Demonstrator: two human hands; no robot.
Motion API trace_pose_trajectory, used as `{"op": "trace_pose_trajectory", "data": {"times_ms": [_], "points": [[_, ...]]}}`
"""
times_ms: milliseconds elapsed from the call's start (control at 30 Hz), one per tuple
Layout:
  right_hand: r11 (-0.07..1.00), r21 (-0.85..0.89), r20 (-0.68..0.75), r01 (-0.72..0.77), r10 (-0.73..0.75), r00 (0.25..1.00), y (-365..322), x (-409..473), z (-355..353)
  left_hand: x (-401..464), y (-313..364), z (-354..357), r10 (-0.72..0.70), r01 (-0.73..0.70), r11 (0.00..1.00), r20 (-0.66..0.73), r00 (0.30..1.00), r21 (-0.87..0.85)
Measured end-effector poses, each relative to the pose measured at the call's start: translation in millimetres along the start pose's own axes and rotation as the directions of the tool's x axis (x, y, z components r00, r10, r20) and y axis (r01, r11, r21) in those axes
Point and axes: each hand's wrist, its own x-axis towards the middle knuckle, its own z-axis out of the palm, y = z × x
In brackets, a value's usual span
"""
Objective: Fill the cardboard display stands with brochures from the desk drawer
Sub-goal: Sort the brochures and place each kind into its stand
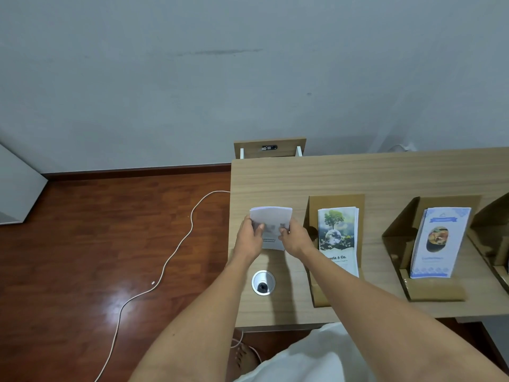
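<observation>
A stack of white brochures (271, 217) stands upright on the desk (303, 177) near its left end. My left hand (249, 238) grips its left edge and my right hand (294, 238) grips its right edge. Just to the right, a cardboard display stand (337, 201) holds brochures with a tree picture (337, 232). A second cardboard stand (440, 289) further right holds blue-and-white brochures (440, 244). Part of a third stand (493, 216) shows at the right frame edge.
A round metal cable grommet (263, 282) sits in the desk below my hands. A white cable (176, 249) snakes over the red-brown wooden floor (82, 244) left of the desk. The wall (192, 78) stands close behind the desk.
</observation>
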Motion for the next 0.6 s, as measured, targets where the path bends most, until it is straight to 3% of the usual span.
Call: {"op": "trace_pose_trajectory", "data": {"times_ms": [167,300,367,500,600], "points": [[0.995,0.084,-0.068,0.062,-0.056,0.996,-4.1,-4.7,-1.6,-7.2,6.5,-3.3,0.079,-0.079,0.997,-0.052,0.996,-0.007],[0.996,-0.054,0.073,-0.074,0.078,0.994,4.5,0.4,3.1,-9.3,0.6,-1.9,-0.064,0.060,0.995,0.045,0.997,0.084],[0.994,-0.069,0.077,-0.090,0.095,0.992,6.9,0.4,4.3,-9.1,-1.1,-1.5,-0.089,0.083,0.990,0.048,0.995,0.118],[0.998,0.052,-0.040,0.031,-0.029,0.999,2.0,-4.4,3.4,-11.5,4.1,-3.6,-0.009,0.010,0.999,-0.012,1.000,0.039],[0.998,0.050,-0.016,0.023,-0.023,1.000,4.1,-1.8,4.0,-11.8,0.0,-2.2,0.002,-0.002,0.999,0.007,1.000,0.042]]}}
